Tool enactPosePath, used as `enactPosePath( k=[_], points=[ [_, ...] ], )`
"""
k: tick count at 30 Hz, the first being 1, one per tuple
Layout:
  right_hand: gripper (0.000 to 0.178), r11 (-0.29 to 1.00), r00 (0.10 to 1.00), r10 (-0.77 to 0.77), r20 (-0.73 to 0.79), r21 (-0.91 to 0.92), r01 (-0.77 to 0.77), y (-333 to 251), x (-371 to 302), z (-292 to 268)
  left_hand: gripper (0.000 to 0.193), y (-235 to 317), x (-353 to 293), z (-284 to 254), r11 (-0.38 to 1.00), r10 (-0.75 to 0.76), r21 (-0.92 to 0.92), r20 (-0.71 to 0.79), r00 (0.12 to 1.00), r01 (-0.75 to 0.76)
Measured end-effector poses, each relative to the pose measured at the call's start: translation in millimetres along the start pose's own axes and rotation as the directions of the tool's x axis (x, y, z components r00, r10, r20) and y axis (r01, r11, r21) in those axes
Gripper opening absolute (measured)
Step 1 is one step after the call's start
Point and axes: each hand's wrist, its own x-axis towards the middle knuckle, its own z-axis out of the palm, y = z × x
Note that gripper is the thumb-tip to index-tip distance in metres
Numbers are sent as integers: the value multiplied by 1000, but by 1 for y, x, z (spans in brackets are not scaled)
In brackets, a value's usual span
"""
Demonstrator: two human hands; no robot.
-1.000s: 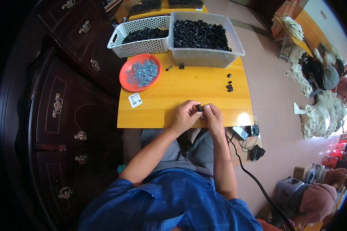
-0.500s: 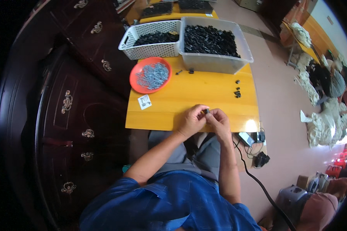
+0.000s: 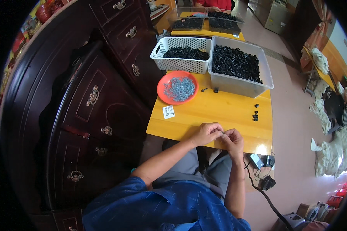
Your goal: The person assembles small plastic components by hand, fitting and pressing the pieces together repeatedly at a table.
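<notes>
A small dark piece [image 3: 223, 133], mostly hidden, was pinched between left hand [image 3: 209, 134] and right hand [image 3: 234, 142], apparently unfinished. Few black pieces [image 3: 255, 119] were grouped beyond the right; the clear bin [image 3: 230, 85] ahead was heaped with more.

Desk [image 3: 219, 111] looks like glossy wood (super shiny near right corner), plate [image 3: 162, 88] by the left edge smooth plastic, bits [image 3: 179, 89] inside shiny metal.

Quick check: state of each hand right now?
Bare left hand: closed in a pinch; what it holds is too hidden to tell.
Bare right hand: closed in a pinch; held item likewise cannot be told.
</notes>
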Motion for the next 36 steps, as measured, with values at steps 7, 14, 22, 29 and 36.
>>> enactPosePath(
  k=[7, 14, 22, 29, 36],
  points=[
    [10, 999, 998, -39, -46, 7, 40, 4, 0, 2, 7, 28, 30, -40, 976, -147, 175, 67, 987, 133],
    [9, 998, 997, -63, -52, -12, 63, 4, -2, 3, 27, 69, 102, -142, 970, 162, 233, -422, 892, -66],
    [9, 997, 995, -67, -79, -43, 64, 5, -2, 5, 23, 26, 49, -92, 984, -61, 155, -202, 978, 93],
    [7, 994, 996, -14, -85, 105, 23, -7, 4, -8, 12, 2, 4, -28, 601, 430, 769, -81, 899, -218],
    [8, 983, 965, -180, -190, -78, 168, -30, 54, -24, 9, 4, 8, -31, 833, 225, 551, -243, 943, -57]
  ],
)
